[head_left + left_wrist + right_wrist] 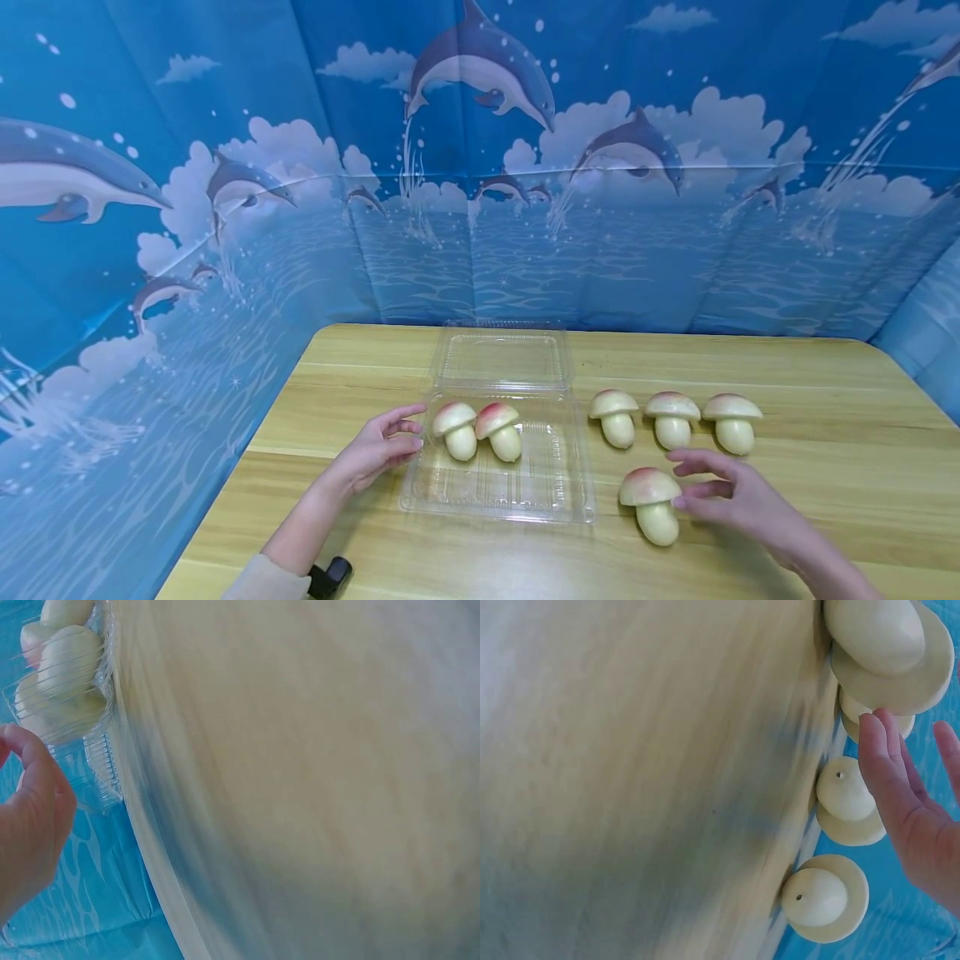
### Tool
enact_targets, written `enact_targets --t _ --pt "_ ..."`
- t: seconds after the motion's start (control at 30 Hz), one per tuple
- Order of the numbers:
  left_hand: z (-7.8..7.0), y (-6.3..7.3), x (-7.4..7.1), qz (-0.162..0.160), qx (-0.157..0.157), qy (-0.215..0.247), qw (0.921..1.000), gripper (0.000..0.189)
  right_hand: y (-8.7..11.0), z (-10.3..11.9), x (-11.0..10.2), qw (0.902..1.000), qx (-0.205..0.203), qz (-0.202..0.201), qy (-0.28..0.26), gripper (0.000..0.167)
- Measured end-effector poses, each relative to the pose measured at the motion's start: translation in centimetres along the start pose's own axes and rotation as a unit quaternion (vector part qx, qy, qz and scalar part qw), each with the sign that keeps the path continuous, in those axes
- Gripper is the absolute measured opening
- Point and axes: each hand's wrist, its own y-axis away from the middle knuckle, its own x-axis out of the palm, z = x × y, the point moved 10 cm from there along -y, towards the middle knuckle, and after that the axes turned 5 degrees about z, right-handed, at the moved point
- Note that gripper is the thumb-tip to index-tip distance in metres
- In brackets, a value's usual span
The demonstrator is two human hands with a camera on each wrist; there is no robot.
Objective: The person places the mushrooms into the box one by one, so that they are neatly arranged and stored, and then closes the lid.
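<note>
A clear plastic clamshell box (536, 492) lies with its lid (502, 358) folded back. Two cream mushroom models with pink-tinged caps, a left one (455, 432) and a right one (501, 433), lie in its base. My left hand (378, 446) is at the box's left edge, fingers loosely bent and holding nothing. At the front right, another mushroom (652, 504) lies on the table. Beside its cap and stem is my right hand (738, 496), thumb tip right at the mushroom. In the right wrist view, the right fingers (885, 761) are mostly straight, near a mushroom (889, 645).
Behind the right hand, three more mushrooms stand in a row: a left one (615, 417), a middle one (672, 419) and a right one (733, 422). The wooden table (450, 558) meets a blue dolphin-print curtain (600, 258) at the back and left.
</note>
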Motion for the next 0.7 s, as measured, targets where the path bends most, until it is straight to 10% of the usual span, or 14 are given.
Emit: enact_targets --t 0.7 --pt "0.1 -0.1 -0.1 -0.002 -0.001 -0.001 1.0 0.061 -1.0 -0.8 2.3 0.9995 0.009 0.03 0.0 0.056"
